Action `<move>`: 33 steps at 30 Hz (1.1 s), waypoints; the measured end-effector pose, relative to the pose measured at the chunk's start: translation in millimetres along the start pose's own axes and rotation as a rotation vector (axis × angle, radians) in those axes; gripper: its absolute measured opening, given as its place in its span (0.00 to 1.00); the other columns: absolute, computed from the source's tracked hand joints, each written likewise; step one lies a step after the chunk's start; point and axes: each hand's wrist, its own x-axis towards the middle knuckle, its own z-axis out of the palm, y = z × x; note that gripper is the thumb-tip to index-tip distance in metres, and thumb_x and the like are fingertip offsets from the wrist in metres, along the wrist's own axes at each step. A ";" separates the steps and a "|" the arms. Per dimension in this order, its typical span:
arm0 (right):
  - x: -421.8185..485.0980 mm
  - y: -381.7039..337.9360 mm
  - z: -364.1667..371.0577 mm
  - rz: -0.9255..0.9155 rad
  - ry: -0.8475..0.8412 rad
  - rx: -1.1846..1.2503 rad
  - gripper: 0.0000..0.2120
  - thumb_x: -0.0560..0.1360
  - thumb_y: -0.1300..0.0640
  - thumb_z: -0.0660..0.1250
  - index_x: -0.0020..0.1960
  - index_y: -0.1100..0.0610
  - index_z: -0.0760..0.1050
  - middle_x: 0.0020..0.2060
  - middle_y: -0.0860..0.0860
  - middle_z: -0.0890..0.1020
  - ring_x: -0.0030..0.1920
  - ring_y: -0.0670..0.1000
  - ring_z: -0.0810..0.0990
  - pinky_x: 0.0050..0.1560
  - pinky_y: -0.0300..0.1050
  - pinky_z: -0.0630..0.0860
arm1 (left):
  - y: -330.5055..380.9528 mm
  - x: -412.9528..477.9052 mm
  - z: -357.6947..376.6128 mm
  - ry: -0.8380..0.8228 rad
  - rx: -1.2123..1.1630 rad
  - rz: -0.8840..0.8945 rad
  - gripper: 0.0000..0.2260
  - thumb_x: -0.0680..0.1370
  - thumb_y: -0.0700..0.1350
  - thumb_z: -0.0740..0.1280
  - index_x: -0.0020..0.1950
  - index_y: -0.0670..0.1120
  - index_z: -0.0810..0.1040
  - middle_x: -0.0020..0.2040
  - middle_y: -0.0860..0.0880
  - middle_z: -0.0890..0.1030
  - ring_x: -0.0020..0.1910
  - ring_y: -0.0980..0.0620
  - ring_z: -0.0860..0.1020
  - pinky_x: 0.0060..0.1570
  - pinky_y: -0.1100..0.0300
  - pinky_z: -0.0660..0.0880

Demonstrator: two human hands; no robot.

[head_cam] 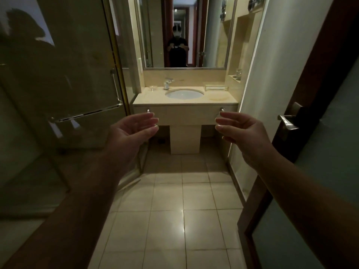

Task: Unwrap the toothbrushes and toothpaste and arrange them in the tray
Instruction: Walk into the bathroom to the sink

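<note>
I stand in a bathroom doorway, well back from the vanity counter [147,100]. My left hand [132,129] and my right hand [240,131] are raised in front of me, palms facing each other, fingers relaxed, holding nothing. On the counter's right side lies a pale tray [218,97], with a flat box-like item [215,87] behind it. I cannot make out toothbrushes or toothpaste at this distance.
A white sink basin [183,94] and tap [167,83] sit mid-counter, with a small dish [153,87] at the left. A glass shower door [58,94] with a handle bar flanks the left. An open door [303,152] with a lever handle [287,123] stands at the right. Tiled floor [174,210] leads ahead.
</note>
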 end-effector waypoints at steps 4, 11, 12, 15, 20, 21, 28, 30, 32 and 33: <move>67.6 33.4 -5.3 -0.015 -0.025 0.029 0.14 0.67 0.57 0.72 0.50 0.44 0.78 0.50 0.45 0.84 0.51 0.44 0.82 0.48 0.43 0.77 | -32.6 57.0 12.8 0.008 0.006 0.025 0.14 0.69 0.37 0.69 0.52 0.48 0.78 0.50 0.50 0.82 0.48 0.61 0.82 0.41 0.70 0.76; 201.6 80.2 -30.5 -0.029 -0.061 0.044 0.15 0.69 0.58 0.72 0.52 0.44 0.76 0.50 0.42 0.82 0.50 0.41 0.82 0.42 0.34 0.77 | -91.9 186.2 52.6 -0.010 0.016 0.034 0.17 0.65 0.44 0.70 0.53 0.51 0.78 0.51 0.52 0.83 0.51 0.59 0.81 0.43 0.69 0.77; 224.0 85.7 -38.8 -0.027 -0.053 0.039 0.15 0.69 0.58 0.72 0.52 0.44 0.76 0.50 0.43 0.82 0.50 0.42 0.81 0.44 0.37 0.77 | -101.6 207.7 57.9 -0.009 0.019 0.033 0.16 0.65 0.45 0.70 0.53 0.51 0.78 0.51 0.53 0.83 0.51 0.59 0.81 0.43 0.69 0.77; 283.1 103.6 -59.7 -0.014 -0.045 0.037 0.15 0.69 0.59 0.71 0.52 0.44 0.76 0.50 0.43 0.82 0.51 0.42 0.81 0.47 0.41 0.77 | -131.4 262.2 71.0 0.009 0.020 0.032 0.16 0.65 0.45 0.71 0.51 0.53 0.79 0.48 0.56 0.85 0.52 0.59 0.81 0.42 0.70 0.76; 356.2 138.2 -75.1 0.027 -0.046 0.045 0.14 0.70 0.60 0.71 0.51 0.45 0.76 0.50 0.44 0.82 0.53 0.45 0.80 0.49 0.44 0.76 | -172.4 335.1 85.5 0.045 -0.002 0.023 0.14 0.63 0.44 0.72 0.48 0.55 0.82 0.48 0.55 0.85 0.52 0.56 0.82 0.41 0.68 0.77; 368.8 144.9 -76.7 0.036 -0.042 0.040 0.14 0.70 0.60 0.71 0.51 0.45 0.76 0.50 0.45 0.82 0.53 0.45 0.80 0.50 0.45 0.76 | -178.4 348.8 86.9 0.034 0.000 0.022 0.14 0.63 0.45 0.72 0.48 0.55 0.82 0.49 0.55 0.85 0.53 0.55 0.82 0.41 0.68 0.77; 458.0 191.4 -82.0 0.062 -0.005 0.020 0.14 0.70 0.60 0.71 0.50 0.44 0.76 0.51 0.45 0.82 0.54 0.46 0.79 0.51 0.44 0.75 | -231.4 443.4 84.6 -0.015 -0.010 0.020 0.14 0.64 0.45 0.72 0.49 0.54 0.82 0.49 0.54 0.85 0.53 0.54 0.82 0.44 0.67 0.78; 486.1 209.7 -79.6 0.067 0.010 0.010 0.14 0.70 0.59 0.71 0.49 0.43 0.76 0.51 0.45 0.82 0.54 0.46 0.79 0.50 0.44 0.75 | -252.5 473.9 80.8 -0.011 -0.013 0.009 0.15 0.64 0.45 0.72 0.49 0.54 0.81 0.49 0.54 0.85 0.53 0.54 0.82 0.44 0.67 0.78; 517.7 227.0 -76.3 0.072 0.033 0.002 0.14 0.69 0.59 0.71 0.50 0.43 0.76 0.50 0.44 0.82 0.53 0.45 0.80 0.48 0.43 0.75 | -271.6 509.5 77.7 -0.007 -0.030 -0.005 0.15 0.63 0.46 0.72 0.49 0.54 0.81 0.49 0.54 0.85 0.53 0.55 0.82 0.43 0.68 0.78; 535.7 235.3 -74.0 0.075 0.045 -0.003 0.14 0.69 0.59 0.72 0.50 0.44 0.77 0.50 0.45 0.82 0.53 0.45 0.80 0.48 0.42 0.75 | -280.6 529.9 76.3 -0.002 -0.041 -0.011 0.15 0.63 0.45 0.72 0.49 0.53 0.81 0.49 0.53 0.85 0.53 0.55 0.82 0.42 0.68 0.78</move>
